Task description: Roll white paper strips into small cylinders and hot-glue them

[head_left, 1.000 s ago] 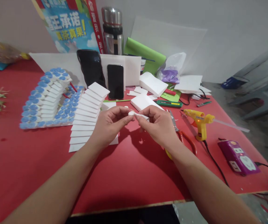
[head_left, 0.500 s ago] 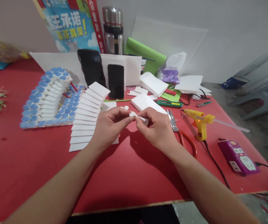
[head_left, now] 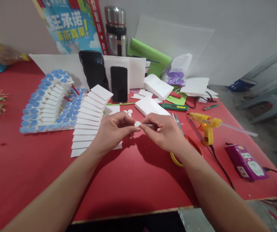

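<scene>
Above the table, my left hand [head_left: 110, 132] and my right hand [head_left: 162, 132] meet at the fingertips. Between them they pinch a small white paper coil [head_left: 137, 123], its round face turned up toward me. A white strip end shows at my right fingers; most of it is hidden. Several small white discs [head_left: 129, 111] lie just beyond my left fingers. Beside my left hand a fan of stepped white card pieces [head_left: 87, 120] rests on the table. Scissors [head_left: 179, 124] with red and yellow handles lie partly under my right forearm.
A blue-and-white stepped model [head_left: 48, 103] stands at the left. Two phones [head_left: 119, 84] lean against white board. A yellow glue gun [head_left: 207, 125] and a purple power socket box [head_left: 247, 163] lie at the right, their cords trailing. A green cutter knife [head_left: 174, 107] lies behind my right hand.
The white paper piece has turned in my fingertips, so its round face shows more. My right hand has shifted slightly, and the scissors' yellow handle has come into view.
</scene>
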Motion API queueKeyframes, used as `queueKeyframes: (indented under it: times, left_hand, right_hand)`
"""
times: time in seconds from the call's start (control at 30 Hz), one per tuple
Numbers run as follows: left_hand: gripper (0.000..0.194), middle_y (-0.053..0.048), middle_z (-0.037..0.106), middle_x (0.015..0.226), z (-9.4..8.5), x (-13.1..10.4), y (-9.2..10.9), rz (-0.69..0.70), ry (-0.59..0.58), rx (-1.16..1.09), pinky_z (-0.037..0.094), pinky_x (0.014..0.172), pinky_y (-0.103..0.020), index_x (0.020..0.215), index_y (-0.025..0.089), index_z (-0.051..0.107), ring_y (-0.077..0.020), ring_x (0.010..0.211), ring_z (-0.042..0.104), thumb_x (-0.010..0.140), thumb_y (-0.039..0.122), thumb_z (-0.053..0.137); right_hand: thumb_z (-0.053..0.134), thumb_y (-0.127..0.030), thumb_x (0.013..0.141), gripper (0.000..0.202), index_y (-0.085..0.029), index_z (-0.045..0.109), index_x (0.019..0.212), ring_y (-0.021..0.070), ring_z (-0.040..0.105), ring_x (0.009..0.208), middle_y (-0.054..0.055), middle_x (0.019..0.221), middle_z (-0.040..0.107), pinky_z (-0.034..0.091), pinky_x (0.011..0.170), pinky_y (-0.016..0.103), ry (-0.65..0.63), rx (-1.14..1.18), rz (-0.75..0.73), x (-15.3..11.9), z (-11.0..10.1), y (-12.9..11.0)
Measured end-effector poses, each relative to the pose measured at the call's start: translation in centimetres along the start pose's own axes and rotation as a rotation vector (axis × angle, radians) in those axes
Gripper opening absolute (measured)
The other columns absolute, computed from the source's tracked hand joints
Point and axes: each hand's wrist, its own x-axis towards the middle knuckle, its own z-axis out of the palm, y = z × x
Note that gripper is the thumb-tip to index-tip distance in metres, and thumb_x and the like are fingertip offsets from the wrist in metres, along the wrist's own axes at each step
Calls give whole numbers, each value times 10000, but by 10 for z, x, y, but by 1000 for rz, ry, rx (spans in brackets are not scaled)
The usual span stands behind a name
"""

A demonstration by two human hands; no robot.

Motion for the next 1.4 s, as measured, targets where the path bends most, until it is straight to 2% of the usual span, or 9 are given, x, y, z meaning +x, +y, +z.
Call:
queueKeyframes:
  times: [0.2,0.3,0.47,0.73,0.87,0.97,1.07,1.27,1.4]
  left_hand:
    - [336,-35,744,661,-1,2,3,-56,-43,-53,592,572,-300,887,157,819,-184,577,698,668,383,937]
    - [335,-48,773,729,-2,3,2,-57,5,-64,605,639,-301,882,159,831,-175,623,702,660,381,949]
    - [341,-50,795,800,-3,4,1,-107,43,-161,624,751,-316,867,171,828,-188,721,737,631,372,971]
    - [279,-46,757,710,-4,5,-2,-98,-6,-96,576,672,-299,879,168,837,-181,674,693,706,374,912]
    - [259,-53,780,758,-5,5,-5,-68,-21,-86,592,721,-318,875,171,837,-197,722,718,700,347,911]
    - [237,-56,790,775,-5,6,-6,-36,-41,-65,598,711,-315,882,179,840,-205,740,730,712,333,899]
    - [208,-60,800,811,-4,5,-5,-36,-46,-37,597,697,-304,888,186,843,-204,753,736,730,314,882]
    - [167,-60,803,833,-4,5,-3,-34,-56,5,596,699,-295,863,186,842,-203,765,736,736,292,861]
    - [209,-60,796,814,-4,5,-6,-66,-37,-20,603,707,-310,842,177,825,-208,754,743,711,327,885]
  right_hand:
    - [626,-202,920,105,-188,671,826,109,485,586,-13,698,647,367,562,259,-12,22,-13,1,0,2]
    - [680,-279,914,87,-193,672,908,111,512,597,-17,721,655,378,553,249,-8,98,63,0,2,3]
    - [759,-364,866,269,-208,660,1060,138,603,664,-3,818,696,464,589,258,-33,271,265,2,2,5]
    - [727,-457,902,270,-195,663,873,129,605,511,-30,631,639,485,487,252,-13,388,386,6,1,2]
    - [769,-531,864,370,-197,683,999,137,647,574,14,800,732,560,489,264,-95,517,412,7,1,3]
    - [750,-589,868,420,-179,676,926,128,660,553,23,761,732,586,505,264,-124,670,491,9,2,8]
    - [818,-529,824,397,-169,675,913,123,673,546,22,754,741,580,505,249,-118,790,515,10,3,11]
    - [784,-410,864,254,-170,706,900,144,665,502,-5,609,701,551,511,262,-98,522,485,7,3,4]
    - [716,-364,909,170,-200,721,956,135,621,493,-22,613,674,460,501,256,-29,246,330,5,7,3]
